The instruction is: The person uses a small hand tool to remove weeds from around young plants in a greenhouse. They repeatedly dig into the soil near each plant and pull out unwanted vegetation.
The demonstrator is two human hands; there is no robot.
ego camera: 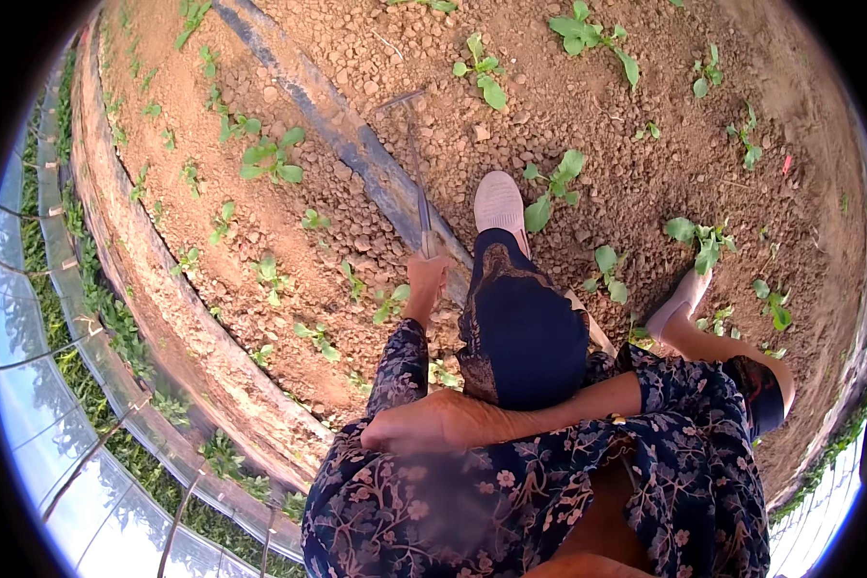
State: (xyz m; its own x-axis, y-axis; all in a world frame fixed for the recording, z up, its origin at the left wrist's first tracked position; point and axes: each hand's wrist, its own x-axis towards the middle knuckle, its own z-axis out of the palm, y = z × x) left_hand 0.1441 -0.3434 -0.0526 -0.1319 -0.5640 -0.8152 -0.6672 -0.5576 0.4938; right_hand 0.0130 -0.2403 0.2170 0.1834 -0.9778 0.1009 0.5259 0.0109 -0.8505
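Observation:
My left hand (426, 282) is closed around the handle of a hoe (423, 199), whose thin metal shaft points away from me. The narrow hoe head (401, 100) rests at the soil beside a dark plastic strip (376, 162). My right hand (430, 423) lies bent across the front of my body, close to my left sleeve; its fingers are hidden. Leafy seedlings grow on both sides of my legs; one young plant (553, 189) stands just right of my forward shoe (500, 202).
Cloddy soil carries more seedlings, including one (704, 242) by my other shoe (679, 307). A light strip (596, 325) shows beside my knee. A small red piece (787, 165) lies at right. Curved plastic sheeting (40, 390) with ribs borders the left.

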